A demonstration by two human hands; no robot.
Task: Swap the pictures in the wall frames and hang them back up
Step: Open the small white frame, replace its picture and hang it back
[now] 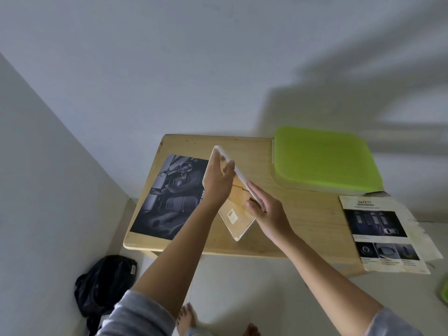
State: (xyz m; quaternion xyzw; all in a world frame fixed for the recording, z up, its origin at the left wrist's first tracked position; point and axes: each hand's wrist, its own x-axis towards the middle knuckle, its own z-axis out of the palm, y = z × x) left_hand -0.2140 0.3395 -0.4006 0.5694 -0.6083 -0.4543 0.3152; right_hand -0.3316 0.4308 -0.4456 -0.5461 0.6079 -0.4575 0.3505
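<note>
A black bag [104, 287] sits on the floor at the near left. On the wooden desk [303, 221] a dark picture [169, 197] lies flat at the left. Just right of it, the left hand [218, 185] and right hand [269, 212] each have their grip clamped on a white frame [238, 226], held tilted above the desk with its back showing. Farther right lie a green mat [324, 161] and a safety leaflet [385, 234].
</note>
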